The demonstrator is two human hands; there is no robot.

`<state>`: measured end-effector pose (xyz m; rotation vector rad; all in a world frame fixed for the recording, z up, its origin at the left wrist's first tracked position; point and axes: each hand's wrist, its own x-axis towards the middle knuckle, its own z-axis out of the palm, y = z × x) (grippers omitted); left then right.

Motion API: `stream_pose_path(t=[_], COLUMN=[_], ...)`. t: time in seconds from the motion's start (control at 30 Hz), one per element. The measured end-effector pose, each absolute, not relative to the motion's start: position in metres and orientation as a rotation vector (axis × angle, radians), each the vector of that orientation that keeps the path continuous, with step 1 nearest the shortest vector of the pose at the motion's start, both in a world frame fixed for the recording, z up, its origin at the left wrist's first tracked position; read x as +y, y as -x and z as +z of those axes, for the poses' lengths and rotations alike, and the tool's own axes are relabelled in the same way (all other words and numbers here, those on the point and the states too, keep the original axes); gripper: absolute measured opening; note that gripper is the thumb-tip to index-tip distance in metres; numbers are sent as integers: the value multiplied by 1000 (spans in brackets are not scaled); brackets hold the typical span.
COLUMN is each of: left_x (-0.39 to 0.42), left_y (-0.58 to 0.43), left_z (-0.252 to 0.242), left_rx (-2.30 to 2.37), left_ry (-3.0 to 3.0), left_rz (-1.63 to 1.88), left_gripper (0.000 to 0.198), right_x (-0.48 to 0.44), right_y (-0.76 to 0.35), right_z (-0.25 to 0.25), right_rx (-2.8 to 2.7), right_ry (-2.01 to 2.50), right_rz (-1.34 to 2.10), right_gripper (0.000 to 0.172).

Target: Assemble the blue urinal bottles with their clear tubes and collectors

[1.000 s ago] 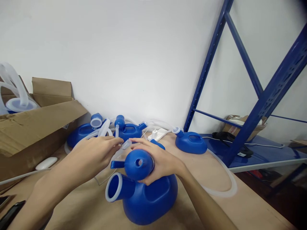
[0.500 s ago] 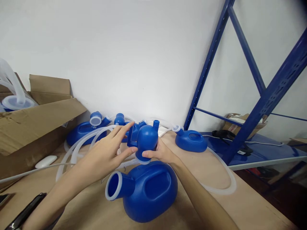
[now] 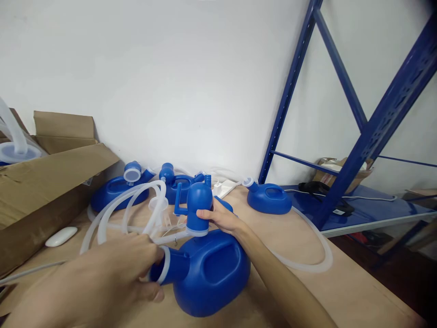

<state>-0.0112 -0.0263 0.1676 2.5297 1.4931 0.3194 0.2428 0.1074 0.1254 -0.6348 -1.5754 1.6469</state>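
The left hand is blurry and cut off at the bottom edge, and it hides part of the white-rimmed spout it is closed around. I count four jugs: the big blue jug lies right in front with the right hand gripping a round blue bulb piece on top of it, and three more jugs lie at the back beside looping clear tubes. Everything sits on a brown wooden worktop by a white wall, with a cardboard box on the left and a blue metal rack on the right.
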Motion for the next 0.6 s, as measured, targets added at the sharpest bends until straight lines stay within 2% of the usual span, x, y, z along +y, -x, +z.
stream_pose_path(t=[0.1, 0.2, 0.33, 0.6], left_x=[-13, 5, 19, 32], left_y=[-4, -31, -57, -60], left_z=[167, 168, 163, 158], left_rx=[1370, 1284, 1338, 1194], left_ry=[-2504, -2520, -2443, -2387], left_rz=[129, 247, 343, 349], left_gripper=[6, 12, 16, 37], right_x=[102, 99, 107, 121], right_y=[-244, -244, -245, -253], right_z=[138, 147, 142, 125], right_rx=[-1604, -1629, -1561, -1850], right_ry=[683, 770, 836, 1019], right_rz=[1524, 1340, 1296, 1076], right_gripper=[71, 67, 64, 90])
